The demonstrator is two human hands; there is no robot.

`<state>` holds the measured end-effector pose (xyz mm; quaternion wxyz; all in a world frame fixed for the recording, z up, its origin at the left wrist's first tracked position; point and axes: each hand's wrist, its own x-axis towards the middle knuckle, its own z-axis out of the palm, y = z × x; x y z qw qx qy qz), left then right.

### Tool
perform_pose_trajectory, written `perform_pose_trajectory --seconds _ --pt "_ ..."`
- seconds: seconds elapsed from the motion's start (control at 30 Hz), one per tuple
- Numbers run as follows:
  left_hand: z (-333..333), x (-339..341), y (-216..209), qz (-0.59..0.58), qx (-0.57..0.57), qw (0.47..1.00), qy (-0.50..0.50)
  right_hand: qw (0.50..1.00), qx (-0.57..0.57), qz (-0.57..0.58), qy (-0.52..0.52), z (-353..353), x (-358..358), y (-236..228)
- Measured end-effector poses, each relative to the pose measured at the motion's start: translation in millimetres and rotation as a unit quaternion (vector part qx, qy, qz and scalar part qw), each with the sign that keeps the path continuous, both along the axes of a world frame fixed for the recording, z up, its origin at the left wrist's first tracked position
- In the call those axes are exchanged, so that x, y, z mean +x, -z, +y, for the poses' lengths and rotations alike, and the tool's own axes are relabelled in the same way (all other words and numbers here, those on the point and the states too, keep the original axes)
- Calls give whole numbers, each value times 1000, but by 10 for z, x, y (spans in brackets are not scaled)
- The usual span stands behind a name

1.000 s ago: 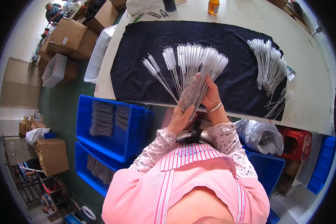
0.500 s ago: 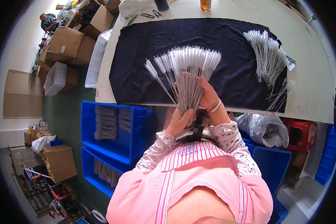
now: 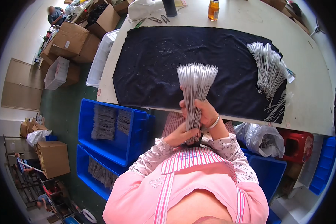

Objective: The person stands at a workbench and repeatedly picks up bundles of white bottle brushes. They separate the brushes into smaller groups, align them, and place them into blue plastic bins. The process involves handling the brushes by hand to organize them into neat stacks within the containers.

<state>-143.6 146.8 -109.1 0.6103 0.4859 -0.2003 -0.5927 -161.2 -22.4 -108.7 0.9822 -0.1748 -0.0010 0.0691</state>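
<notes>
A thick bundle of wire-handled straw brushes (image 3: 196,80) stands upright in front of me, white bristle ends at the top, thin metal stems below. My left hand (image 3: 181,134) is closed round the stems near their lower ends. Higher up, my right hand (image 3: 207,113) wraps the same stems, its fingers showing on the far left side of the bundle. The brushes sit close together over the near edge of a dark cloth (image 3: 149,74) on the table. On the cloth's right side lies another pile of similar brushes (image 3: 267,69), with a few loose ones below it.
Blue bins (image 3: 128,138) holding brush bundles stand at my left, and another blue bin (image 3: 267,171) is at my right. A red stool (image 3: 296,143) and a plastic bag (image 3: 263,138) are under the table. A jar of amber liquid (image 3: 213,10) and snips (image 3: 165,18) lie at the back.
The fanned brushes have been drawn together into a narrower bundle, with the bristle ends more even. Both hands are lower in view, and the whole view has shifted slightly.
</notes>
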Motion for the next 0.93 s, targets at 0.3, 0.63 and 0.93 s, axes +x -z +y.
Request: perform_pose_trajectory --seconds 0.3,0.63,0.93 --pt "-44 -58 -233 363 -109 924 -47 994 98 -24 -39 129 58 -121" --pt "-215 1299 -429 -128 121 968 -179 933 -179 206 235 -363 -147 -106" --pt "-359 3394 -273 -566 488 626 -220 842 -231 257 414 -770 -1083 334"
